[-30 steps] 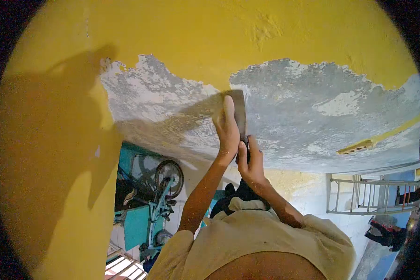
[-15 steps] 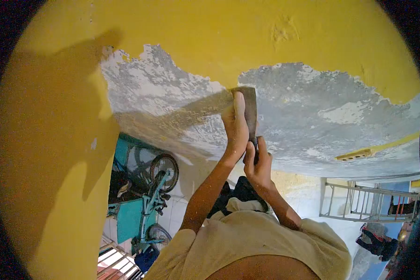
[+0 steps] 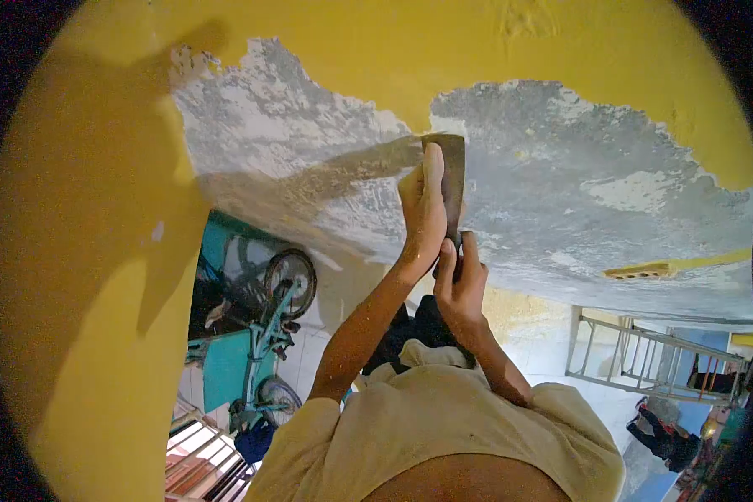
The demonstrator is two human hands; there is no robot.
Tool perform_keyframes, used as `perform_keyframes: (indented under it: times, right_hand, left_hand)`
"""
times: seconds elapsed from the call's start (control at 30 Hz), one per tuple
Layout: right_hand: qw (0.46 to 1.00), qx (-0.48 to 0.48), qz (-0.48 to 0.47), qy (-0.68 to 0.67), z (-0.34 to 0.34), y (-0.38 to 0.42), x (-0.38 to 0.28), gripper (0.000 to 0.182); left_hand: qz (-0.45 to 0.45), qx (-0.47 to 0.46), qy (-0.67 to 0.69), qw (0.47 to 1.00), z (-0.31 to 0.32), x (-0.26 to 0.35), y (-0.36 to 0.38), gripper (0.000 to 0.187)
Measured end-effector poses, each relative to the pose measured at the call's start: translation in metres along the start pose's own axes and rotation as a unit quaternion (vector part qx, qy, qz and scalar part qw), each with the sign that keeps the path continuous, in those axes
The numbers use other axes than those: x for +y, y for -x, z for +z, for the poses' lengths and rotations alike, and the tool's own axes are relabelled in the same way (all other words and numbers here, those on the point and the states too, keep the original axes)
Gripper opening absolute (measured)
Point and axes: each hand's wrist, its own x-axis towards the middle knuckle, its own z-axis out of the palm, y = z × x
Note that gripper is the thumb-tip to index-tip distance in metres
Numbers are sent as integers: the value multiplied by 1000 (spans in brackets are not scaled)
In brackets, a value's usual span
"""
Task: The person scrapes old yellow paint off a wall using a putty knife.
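Observation:
A flat metal scraper (image 3: 452,180) is pressed to the wall, its wide blade edge just below the lower tip of the yellow paint (image 3: 410,105). My left hand (image 3: 425,205) is closed against the blade, with one digit lying along its face. Lower down, my right hand (image 3: 463,280) wraps around the handle, which its fingers mostly hide. Around the blade the wall is stripped to a rough grey and white surface (image 3: 544,167).
A yellow wall (image 3: 84,293) stands close on the left. Below are a teal bicycle (image 3: 268,343) and a barred grille (image 3: 197,460). At right are a metal ladder (image 3: 653,360), a dark bundle (image 3: 665,439) and a yellow-edged recess (image 3: 640,272) in the wall.
The view has tilted, so the wall sits higher in the picture. Against the wall the scraper is slightly lower, and a pale strip shows beside the blade's top edge. Both hands keep their hold.

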Motion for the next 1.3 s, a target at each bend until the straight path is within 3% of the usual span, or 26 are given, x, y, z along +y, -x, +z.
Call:
perform_keyframes:
  times: [0.07,0.13,0.2,0.23,0.33,0.37,0.47,0.57,0.73,0.87,0.97,1.07,1.13,1.2,1.3]
  right_hand:
    - [999,29,-24,4,1,-1,14,11]
    - [999,8,22,-24,-1,-11,4,11]
    - [997,16,-75,1,1,-24,-16,11]
    - [999,-7,-49,18,0,-29,-31,11]
    - [1000,2,-14,-7,-7,-17,-22,12]
    - [999,9,-37,-14,-7,-13,-9,13]
    - [999,18,-47,3,-4,-17,-10,14]
    - [999,4,-52,-2,-5,-20,-13,12]
    - [999,16,-37,-9,-4,-8,-5,10]
    - [1000,2,-12,3,-11,1,-9,14]
    - [997,44,-63,25,-7,-6,7,17]
    - [989,60,-137,15,0,-23,-21,18]
    - [992,28,-115,39,-9,-15,-26,17]
    - [997,28,-72,21,-15,-9,-8,15]
    - [996,42,-85,-3,-9,-8,-9,15]
  left_hand:
    - [-10,-19,-5,1000,2,-8,0,50]
    - [-9,-12,11,1000,14,15,1,48]
    - [16,52,38,998,18,46,-4,47]
    - [6,73,53,996,20,58,-4,46]
    - [5,30,19,999,12,23,-7,45]
    - [42,45,-8,998,10,4,-11,45]
    - [35,8,13,999,6,10,-15,47]
    - [13,34,47,998,17,36,-4,47]
    - [22,21,4,1000,9,16,1,49]
    - [-24,26,10,999,4,-1,3,49]
    - [20,51,4,998,9,-12,-10,48]
    - [-23,30,45,998,10,40,-6,48]
    - [-17,83,75,994,14,25,-6,48]
    - [26,49,4,998,12,-4,-9,49]
    - [-15,32,33,999,15,15,1,52]
